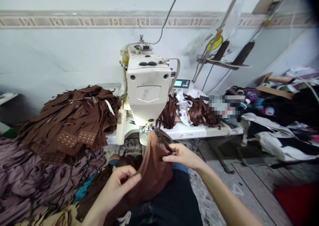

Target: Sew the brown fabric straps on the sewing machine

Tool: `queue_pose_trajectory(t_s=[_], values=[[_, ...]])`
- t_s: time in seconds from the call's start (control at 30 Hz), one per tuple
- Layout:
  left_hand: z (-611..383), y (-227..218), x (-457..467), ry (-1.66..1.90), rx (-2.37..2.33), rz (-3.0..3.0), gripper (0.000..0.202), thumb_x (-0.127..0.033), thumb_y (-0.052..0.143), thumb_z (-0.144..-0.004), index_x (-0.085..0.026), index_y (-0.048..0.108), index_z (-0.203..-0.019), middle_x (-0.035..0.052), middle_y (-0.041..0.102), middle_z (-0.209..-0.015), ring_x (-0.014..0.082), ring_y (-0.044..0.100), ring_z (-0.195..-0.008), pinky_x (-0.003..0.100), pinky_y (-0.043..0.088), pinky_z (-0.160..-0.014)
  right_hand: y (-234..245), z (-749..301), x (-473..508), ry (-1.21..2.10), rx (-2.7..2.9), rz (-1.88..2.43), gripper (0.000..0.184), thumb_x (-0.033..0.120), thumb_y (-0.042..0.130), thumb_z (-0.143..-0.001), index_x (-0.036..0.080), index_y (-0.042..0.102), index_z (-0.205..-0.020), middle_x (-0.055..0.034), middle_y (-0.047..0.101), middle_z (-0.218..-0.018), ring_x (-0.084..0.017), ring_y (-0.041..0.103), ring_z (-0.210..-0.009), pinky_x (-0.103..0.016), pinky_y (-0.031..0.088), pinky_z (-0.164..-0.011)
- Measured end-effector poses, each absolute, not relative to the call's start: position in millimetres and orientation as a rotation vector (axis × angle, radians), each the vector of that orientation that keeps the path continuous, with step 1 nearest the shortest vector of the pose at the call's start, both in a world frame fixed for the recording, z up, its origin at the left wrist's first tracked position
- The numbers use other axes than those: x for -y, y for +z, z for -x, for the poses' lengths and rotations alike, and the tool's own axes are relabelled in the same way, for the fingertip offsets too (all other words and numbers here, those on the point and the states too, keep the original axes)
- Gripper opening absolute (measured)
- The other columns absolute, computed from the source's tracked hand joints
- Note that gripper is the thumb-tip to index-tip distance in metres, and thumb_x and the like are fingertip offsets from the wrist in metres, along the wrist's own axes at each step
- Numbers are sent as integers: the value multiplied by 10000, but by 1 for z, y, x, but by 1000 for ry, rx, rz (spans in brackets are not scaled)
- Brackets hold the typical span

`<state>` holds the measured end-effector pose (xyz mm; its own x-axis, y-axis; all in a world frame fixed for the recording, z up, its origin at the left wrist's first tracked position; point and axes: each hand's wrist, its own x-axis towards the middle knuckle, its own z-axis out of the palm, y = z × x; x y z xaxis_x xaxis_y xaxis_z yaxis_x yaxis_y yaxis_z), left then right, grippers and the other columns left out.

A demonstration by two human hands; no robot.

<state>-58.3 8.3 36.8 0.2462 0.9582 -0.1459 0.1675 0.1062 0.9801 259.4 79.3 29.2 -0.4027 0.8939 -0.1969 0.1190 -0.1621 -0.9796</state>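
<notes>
A piece of thin brown fabric [156,166] hangs from under the needle of a white sewing machine [148,83] down over my lap. My left hand [124,181] is at the fabric's left edge, thumb and fingers closed on it. On the other side, my right hand [183,155] pinches a narrow dark brown strap [166,144] beside the fabric's right edge. The strap runs up toward the presser foot [150,129], where the fabric's narrow top end sits. More dark brown cloth lies beneath my left forearm.
Brown garment pieces with hook-and-eye rows are heaped at left [74,116], above mauve fabric [50,182]. Brown straps [201,111] and white ribbon [183,109] lie right of the machine. A thread stand with dark spools [244,53] rises behind; mixed cloth [274,129] fills the far right.
</notes>
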Motion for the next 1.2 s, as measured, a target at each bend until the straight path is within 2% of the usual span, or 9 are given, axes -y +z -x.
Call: queue_pose_trajectory(t_s=[0.13,0.23,0.33,0.47,0.6,0.8,0.9,1.07,1.2], values=[[28,47,2,798,-1146,-1793,265,-354,679,-1014,-191,725,-811,16,662,-781,167,615,-766,259,445,-744,34,-250,-74,1513,1518,1187,814,470,995,-685,161,721,-1387,-130,751,-1278,-284,700,-1096,-368,595,-876],[6,40,10,703,-1044,-2028,193,-245,678,-1008,-213,754,-833,15,706,-788,171,652,-770,256,434,-729,30,-227,-57,1452,1663,1103,679,467,959,-749,213,766,-1348,-137,718,-1397,-299,703,-1156,-339,592,-829],[-7,29,18,557,-1009,-2073,187,-211,718,-974,-221,750,-790,4,722,-759,165,675,-722,248,435,-685,23,-208,-42,1509,1714,1070,423,509,866,-867,223,843,-1177,-124,776,-1300,-288,736,-1102,-310,572,-769],[-7,25,16,612,-1106,-1964,169,-190,643,-1003,-224,784,-915,23,776,-882,180,728,-824,248,486,-761,10,-202,-29,1591,1798,973,433,565,620,-1056,202,838,-1146,-67,809,-1094,-235,721,-963,-297,533,-795],[10,33,0,641,-1184,-1894,70,-234,735,-941,-223,779,-994,-10,738,-811,156,677,-726,243,485,-704,12,-210,-25,1685,1985,925,517,638,785,-913,146,797,-757,52,548,-611,-107,457,-579,-242,329,-561],[43,45,-24,708,-1012,-1877,178,-353,859,-897,-226,805,-784,77,762,-1001,257,701,-1095,382,501,-1009,47,-247,-39,1572,1914,882,355,501,761,-994,174,884,-935,-17,670,-735,-142,545,-684,-268,374,-630],[42,43,-27,847,-926,-1600,207,-393,856,-901,-211,807,-814,87,732,-985,291,705,-1166,418,521,-1034,55,-262,-43,1527,1801,918,346,472,794,-972,170,856,-814,-1,603,-704,-129,504,-669,-273,349,-619],[13,32,-17,1088,-1079,-1141,369,-542,730,-977,-178,749,-912,36,699,-894,176,672,-830,279,542,-784,39,-256,-39,1611,1664,1017,522,561,792,-937,143,721,-631,13,534,-646,-111,439,-606,-265,317,-561],[-7,29,-10,1029,-1173,-1227,442,-578,661,-1007,-168,670,-841,-15,610,-749,127,551,-704,224,467,-679,31,-232,-34,1617,1615,1112,482,640,775,-912,162,832,-885,-38,703,-740,-168,584,-663,-277,437,-598]])
